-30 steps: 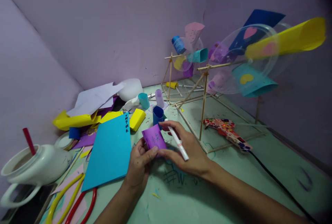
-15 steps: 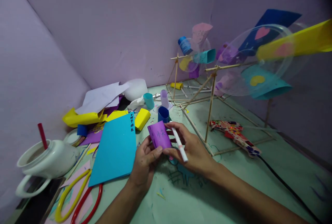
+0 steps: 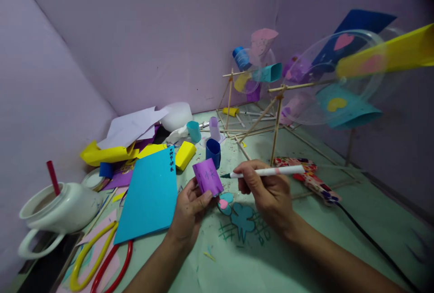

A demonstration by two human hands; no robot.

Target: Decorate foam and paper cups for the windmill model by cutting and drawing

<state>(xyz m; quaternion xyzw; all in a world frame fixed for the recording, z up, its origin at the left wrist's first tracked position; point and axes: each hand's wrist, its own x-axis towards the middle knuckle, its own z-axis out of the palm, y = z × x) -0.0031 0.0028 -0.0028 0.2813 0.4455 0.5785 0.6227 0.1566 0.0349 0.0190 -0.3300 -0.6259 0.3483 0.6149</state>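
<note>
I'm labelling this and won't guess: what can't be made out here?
Head view:
Purple paper tube: far side hidden by its front, lower edge partly by the left fingers.
Glue gun: partly hidden behind the marker.
Yellow paper vane: outer end cut off by the right edge.
Red stick: lower end hidden inside the white pot.
Blue card: lettering too small to read surely.

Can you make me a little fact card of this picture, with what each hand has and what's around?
Left hand: holds purple tube, which is written on
Right hand: holds pen, pointed toward purple tube
Behind purple tube: dark blue tube, upright
Left of hands: blue card, white pot
Right of hands: glue gun
</note>
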